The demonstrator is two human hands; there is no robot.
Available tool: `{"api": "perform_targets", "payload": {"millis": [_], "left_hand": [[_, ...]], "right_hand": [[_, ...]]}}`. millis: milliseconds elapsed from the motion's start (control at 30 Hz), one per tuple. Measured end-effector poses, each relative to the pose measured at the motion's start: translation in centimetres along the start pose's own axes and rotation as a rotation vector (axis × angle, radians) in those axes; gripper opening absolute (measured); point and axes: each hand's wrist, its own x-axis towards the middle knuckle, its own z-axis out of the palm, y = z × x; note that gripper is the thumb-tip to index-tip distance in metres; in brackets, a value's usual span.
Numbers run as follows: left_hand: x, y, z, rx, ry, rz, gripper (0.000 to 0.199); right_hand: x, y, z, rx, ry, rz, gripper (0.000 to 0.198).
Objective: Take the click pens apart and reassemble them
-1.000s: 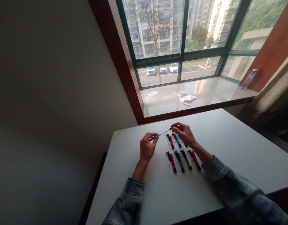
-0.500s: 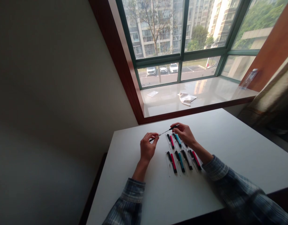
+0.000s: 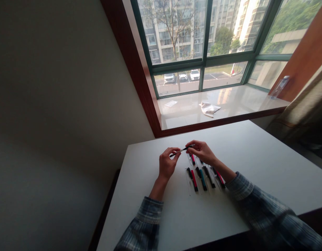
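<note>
My left hand pinches a slim dark pen barrel with a pale section at its inner end. My right hand grips a black pen part by thumb and fingers. The two pieces meet end to end in one line above the table; whether they are fully joined I cannot tell. Below my right hand lie rows of pen parts: a red barrel, a teal barrel, black pieces and thin clear refills. The right hand partly hides the farther row.
The white table meets a window sill trimmed in dark red wood. On the sill are a crumpled white cloth, a flat white packet and a clear bottle. A wall stands at left, a curtain at right.
My hands have come closer together. The thin refill that showed between the two pen pieces is now covered, with the black part slid over it toward the left hand.
</note>
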Motion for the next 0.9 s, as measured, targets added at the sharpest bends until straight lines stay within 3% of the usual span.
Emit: {"api": "perform_targets", "payload": {"millis": [267,533,633,767,900], "left_hand": [[-0.2,0.0,0.0,0.028,0.0,0.023,0.008],[-0.1,0.5,0.1,0.08,-0.032,0.038,0.007],[-0.2,0.4,0.2,0.064,-0.008,0.003,0.008],[-0.2,0.2,0.1,0.053,0.007,-0.021,0.009],[-0.1,0.2,0.0,0.059,0.009,-0.021,0.008]], "right_hand": [[0.0,0.1,-0.1,-0.052,-0.025,-0.028,0.033],[0.0,0.0,-0.5,-0.528,0.158,-0.097,0.046],[-0.1,-0.4,-0.5,-0.48,0.127,-0.108,0.035],[-0.1,-0.9,-0.6,-0.29,0.091,-0.124,0.038],[-0.1,-0.9,-0.7,-0.346,0.093,-0.15,0.025]]}}
